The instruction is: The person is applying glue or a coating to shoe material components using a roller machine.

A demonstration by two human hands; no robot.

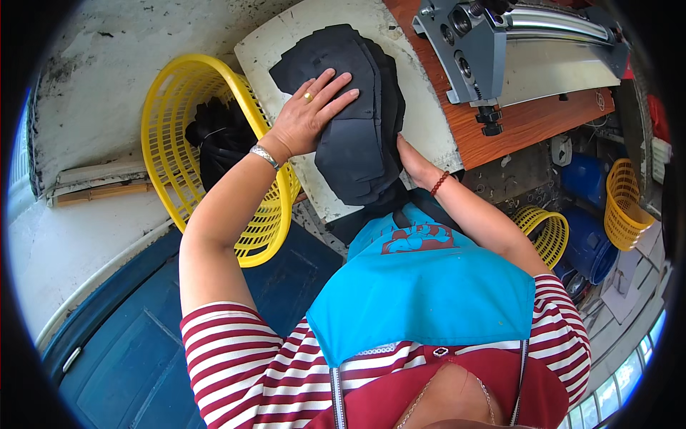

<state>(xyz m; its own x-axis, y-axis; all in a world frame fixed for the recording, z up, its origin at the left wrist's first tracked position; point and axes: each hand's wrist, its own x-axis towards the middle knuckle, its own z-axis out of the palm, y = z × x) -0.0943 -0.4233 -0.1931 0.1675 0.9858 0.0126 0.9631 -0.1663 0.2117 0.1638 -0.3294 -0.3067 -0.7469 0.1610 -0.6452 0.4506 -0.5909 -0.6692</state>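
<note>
A thick stack of black, sheet-like cut pieces (351, 161) lies on a worn white board (432, 118) in front of me. The pieces are curved in outline, and their edges fan out unevenly. My left hand (311, 111) rests flat on the upper part of the stack, fingers stretched out, with a ring and a silver bracelet on that arm. Against the stack's right edge sits my right hand (420, 163), a red bead bracelet at its wrist. Most of its fingers are hidden by the pieces, so its grip does not show.
A yellow plastic basket (161, 136) with a bundle of black material (220, 139) leans close at left. On a brown wooden surface (480, 139) at upper right stands a grey metal machine (468, 53) with rollers. Blue barrels (589, 247) and yellow baskets (622, 207) stand farther right.
</note>
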